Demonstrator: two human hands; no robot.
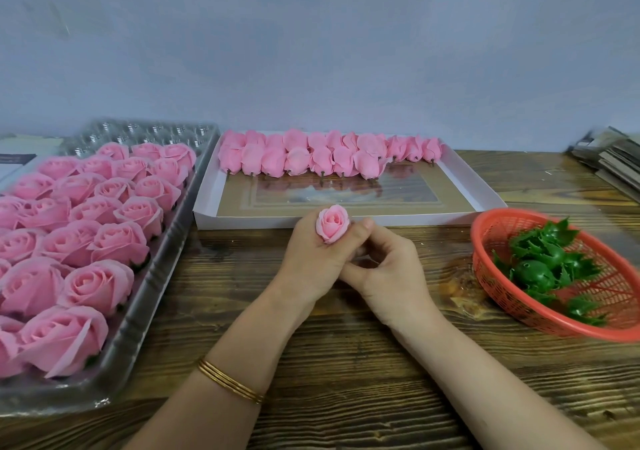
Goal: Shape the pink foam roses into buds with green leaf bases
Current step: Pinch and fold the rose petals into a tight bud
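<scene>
- Your two bare forearms reach in from the bottom edge, and thin gold bangles (230, 382) circle your left wrist.
- They lie over a wooden table (346, 363) with dark, rough, ridged grain.
- Your left hand (311, 259) is curled round a pink foam bud (333, 224). It holds the bud upright above the table centre, with the tight spiral of soft matte petals showing above the fingers.
- Your right hand (388, 269) meets the left. Its thumb presses on the bud's right side and its fingers curl in under the bud's base. What they touch there is hidden.
- To your left, a clear ribbed plastic tray (145, 297) holds rows of open roses (100, 283), wide and layered. Its far cups are bare.
- Beyond your hands is a shallow white box (485, 190) with a glossy brown floor.
- Finished buds (298, 158) lie packed in rows along the box's far side, slim and closed, with small dark stubs pointing toward you.
- To your right, a red plastic mesh basket (495, 276), oval in shape, holds green leaf bases (543, 269). They are shiny round cups with jagged pointed leaves.
- At the far right edge is a stack of flat sheets (613, 162), too blurred to identify.
</scene>
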